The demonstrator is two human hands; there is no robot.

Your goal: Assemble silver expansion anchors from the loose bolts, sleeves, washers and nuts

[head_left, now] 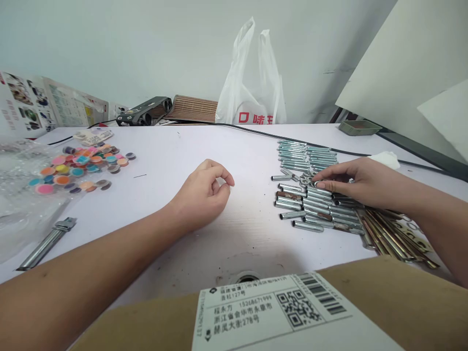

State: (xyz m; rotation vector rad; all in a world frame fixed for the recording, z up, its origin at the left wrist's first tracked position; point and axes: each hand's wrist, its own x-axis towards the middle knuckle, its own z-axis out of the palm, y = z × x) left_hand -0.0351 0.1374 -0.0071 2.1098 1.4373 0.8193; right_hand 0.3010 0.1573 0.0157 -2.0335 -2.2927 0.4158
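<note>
My left hand [203,192] rests on the white table left of the metal parts. Its fingers are curled in, with thumb and forefinger almost meeting; whether anything tiny sits between them is hidden. Over on the right, my right hand [354,180] reaches into the small ring-shaped metal pieces [304,181], which look like nuts or washers. Thumb and forefinger pinch at the pile's edge, and what they hold is unclear. Silvery metal sleeves [310,195] lie in rows below these rings, a few of them rusty. Thin threaded silver pieces [292,156] are lined up above.
A cardboard box [146,321] with a shipping label fills the near edge. Brass-coloured rods [387,234] lie under my right forearm. Colourful discs [76,170] and clear plastic [18,204] are at left, near an expansion bolt [47,243]. A white bag [252,92] stands behind.
</note>
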